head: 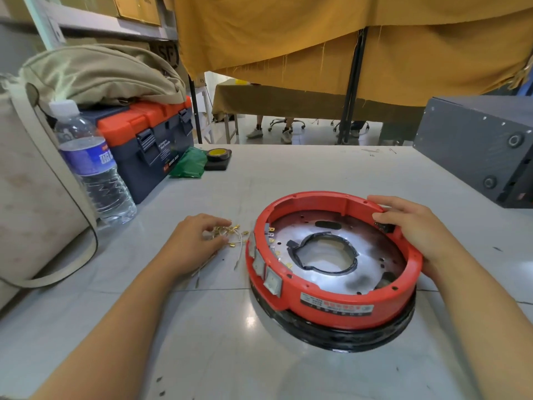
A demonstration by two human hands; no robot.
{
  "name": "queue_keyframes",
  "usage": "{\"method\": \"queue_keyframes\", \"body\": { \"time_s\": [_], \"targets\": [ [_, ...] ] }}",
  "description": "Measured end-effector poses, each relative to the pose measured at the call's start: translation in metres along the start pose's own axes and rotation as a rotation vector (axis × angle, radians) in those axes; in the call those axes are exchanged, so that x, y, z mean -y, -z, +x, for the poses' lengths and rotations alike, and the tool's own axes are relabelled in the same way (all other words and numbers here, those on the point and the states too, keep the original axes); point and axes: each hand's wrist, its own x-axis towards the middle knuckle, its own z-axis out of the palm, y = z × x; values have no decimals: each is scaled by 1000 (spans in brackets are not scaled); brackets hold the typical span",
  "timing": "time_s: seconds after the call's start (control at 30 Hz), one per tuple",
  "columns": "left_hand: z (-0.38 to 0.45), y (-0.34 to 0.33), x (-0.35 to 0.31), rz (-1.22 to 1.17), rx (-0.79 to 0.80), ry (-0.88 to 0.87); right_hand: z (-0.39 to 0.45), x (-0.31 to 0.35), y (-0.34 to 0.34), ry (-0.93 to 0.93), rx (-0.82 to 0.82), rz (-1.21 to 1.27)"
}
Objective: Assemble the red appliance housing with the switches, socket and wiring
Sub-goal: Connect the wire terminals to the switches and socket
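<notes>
The round red appliance housing (331,295) lies open side up on the table, on a black base ring. Three white rocker switches (265,269) sit in its left wall, with brass tabs poking inward. Its metal floor plate has a large central hole. A black socket (385,226) shows in the far right wall. My right hand (412,229) grips that right rim, fingers curled over the edge by the socket. Left of the housing lies a bundle of white wires with brass terminals (233,235). My left hand (196,241) rests on that bundle, fingertips bent onto the wires.
A water bottle (92,166), an orange and dark toolbox (150,140) under a beige bag, a green packet (189,163) and a tape roll (219,154) stand at the back left. A grey box (476,145) sits at the back right. A white bag (31,197) fills the left edge.
</notes>
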Motion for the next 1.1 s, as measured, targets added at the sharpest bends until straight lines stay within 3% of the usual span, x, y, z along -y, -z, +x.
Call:
{"method": "queue_keyframes", "body": {
  "time_s": [0.07, 0.33, 0.67, 1.1],
  "targets": [
    [-2, 0, 1, 46, 24, -19, -1, 0, 0, -2, -7, -8],
    [3, -6, -1, 79, -129, 8, 1, -3, 1, 7, 1, -38],
    [7, -8, 0, 120, -129, 41, 0, -2, 1, 8, 21, -34],
    [2, -4, 2, -81, -238, 98, 0, -1, 2, 12, 23, -66]
  ]
}}
